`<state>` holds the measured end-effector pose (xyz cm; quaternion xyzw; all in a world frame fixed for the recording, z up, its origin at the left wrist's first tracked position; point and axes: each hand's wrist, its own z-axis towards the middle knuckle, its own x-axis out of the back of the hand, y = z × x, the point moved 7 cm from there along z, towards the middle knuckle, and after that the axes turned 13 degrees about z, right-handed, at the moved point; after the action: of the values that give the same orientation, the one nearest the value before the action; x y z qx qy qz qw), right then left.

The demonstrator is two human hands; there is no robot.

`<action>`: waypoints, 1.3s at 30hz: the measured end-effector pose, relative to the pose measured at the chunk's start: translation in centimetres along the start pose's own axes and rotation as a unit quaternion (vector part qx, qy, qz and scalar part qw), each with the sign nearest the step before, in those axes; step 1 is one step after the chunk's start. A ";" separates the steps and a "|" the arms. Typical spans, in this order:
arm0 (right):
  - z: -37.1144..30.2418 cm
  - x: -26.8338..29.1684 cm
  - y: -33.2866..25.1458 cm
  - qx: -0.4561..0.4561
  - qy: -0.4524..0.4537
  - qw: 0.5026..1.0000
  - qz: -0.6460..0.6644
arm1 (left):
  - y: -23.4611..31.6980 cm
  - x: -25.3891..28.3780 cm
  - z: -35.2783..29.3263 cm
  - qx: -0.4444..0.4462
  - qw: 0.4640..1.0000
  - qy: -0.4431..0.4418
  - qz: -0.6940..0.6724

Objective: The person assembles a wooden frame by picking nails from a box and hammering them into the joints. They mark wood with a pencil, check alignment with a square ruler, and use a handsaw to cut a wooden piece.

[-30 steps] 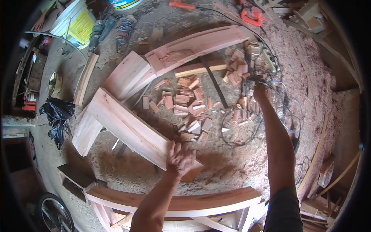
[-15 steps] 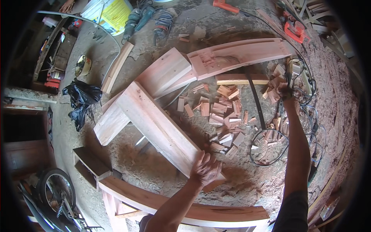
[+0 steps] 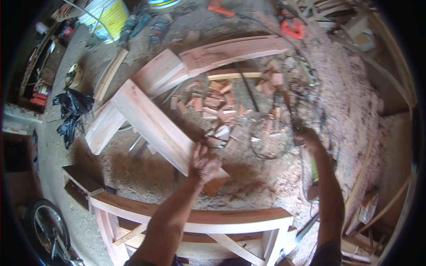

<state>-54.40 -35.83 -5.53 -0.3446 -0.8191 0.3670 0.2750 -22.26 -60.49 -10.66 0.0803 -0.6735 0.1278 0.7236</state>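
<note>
My left hand (image 3: 204,164) grips the near end of a thick, pale wooden beam (image 3: 153,119), its fingers over the edge. The beam slants away to the far left, its far end resting on other timber (image 3: 104,131). Beyond it lie a squared block (image 3: 159,66) and a long curved timber (image 3: 239,52). To the right, my right hand (image 3: 307,138) is closed round a long, narrow, dark tool (image 3: 288,103) pointing away from me; blur hides its exact kind. Small wood offcuts (image 3: 218,106) are heaped between the beam and that tool.
A curved wooden frame (image 3: 191,216) stands close in front of me. Cables (image 3: 266,157) loop over the shavings on the right. Farther off are an orange power tool (image 3: 293,27), a yellow-and-white bucket (image 3: 104,22) and a black plastic bag (image 3: 73,104). A motorbike wheel (image 3: 46,226) is at near left.
My right hand has drawn back toward me from beside the far cables, with the dark tool in it. My left hand stays on the beam. The whole view has shifted.
</note>
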 end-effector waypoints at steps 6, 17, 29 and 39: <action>-27.0 -2.1 7.7 0.091 -0.012 0.954 0.284 | -0.1 2.3 1.2 -0.061 0.988 0.119 -0.083; -51.6 -13.8 18.4 0.150 0.081 0.930 0.325 | 23.7 19.2 -15.5 0.131 0.462 -0.237 -0.845; -60.4 -12.5 27.3 0.026 0.101 0.834 0.541 | 35.6 26.8 -3.7 -0.067 0.711 -0.147 -0.685; -59.2 -20.8 31.8 -0.044 -0.164 0.781 0.601 | 49.0 22.3 1.0 -0.196 0.834 -0.125 -0.501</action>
<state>11.43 -11.72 -0.47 -0.7134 -0.4936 0.4725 -0.1554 -36.23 -12.34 8.85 0.2783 -0.6368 -0.3982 0.5987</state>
